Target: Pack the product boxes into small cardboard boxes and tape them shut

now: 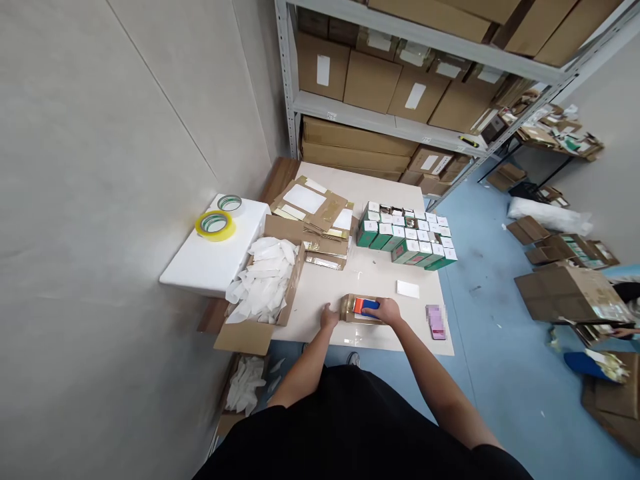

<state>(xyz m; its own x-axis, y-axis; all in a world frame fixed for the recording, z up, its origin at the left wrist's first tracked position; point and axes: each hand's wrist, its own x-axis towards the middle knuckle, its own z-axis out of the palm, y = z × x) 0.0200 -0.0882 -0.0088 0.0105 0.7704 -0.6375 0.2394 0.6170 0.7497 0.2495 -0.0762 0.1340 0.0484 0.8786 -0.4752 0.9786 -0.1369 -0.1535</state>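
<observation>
A small brown cardboard box [350,309] lies on the table [380,277] near its front edge. My left hand [329,317] presses against the box's left end, fingers curled on it. My right hand [388,311] is closed on a red and blue tape dispenser [365,306] that rests on top of the box. A white slip of paper [407,289] lies just beyond my right hand, and a pink phone [436,321] lies to the right of it.
Several green and white small boxes [405,235] stand in a block at the table's middle. Flattened cartons [315,220] and an open carton of white bags [263,283] sit left. Tape rolls [216,225] lie on a white side table. Shelves with cartons [390,87] stand behind.
</observation>
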